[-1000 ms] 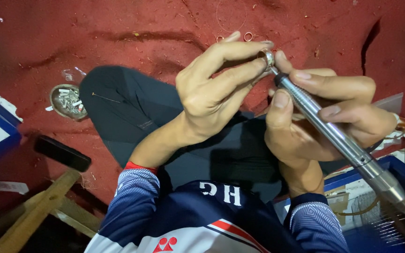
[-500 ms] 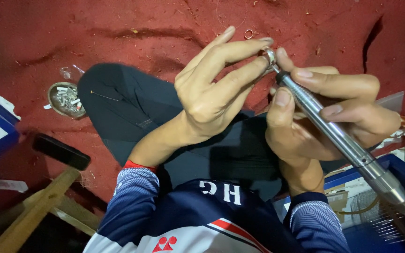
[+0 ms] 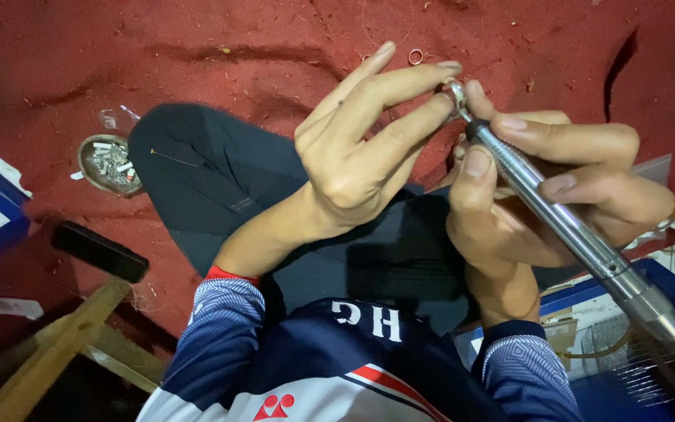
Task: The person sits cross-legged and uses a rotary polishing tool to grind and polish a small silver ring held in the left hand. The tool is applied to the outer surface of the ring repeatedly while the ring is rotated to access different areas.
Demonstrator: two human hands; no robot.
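your right hand (image 3: 541,187) wrapped tight round steel rotary handpiece (image 3: 580,234), tip on ring | your left hand (image 3: 361,148) fingers splayed, fingertips pinching small silver ring (image 3: 455,92) above lap | ashtray (image 3: 107,164), black phone (image 3: 99,252) on red carpet (image 3: 197,47), left

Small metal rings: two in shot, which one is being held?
The small silver ring pinched in the left hand fingertips, against the tip of the silver rotary handpiece. The other ring lies loose on the red floor.

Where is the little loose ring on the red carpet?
The small loose metal ring lies on the red carpet near the top, just above the left hand's fingertips.
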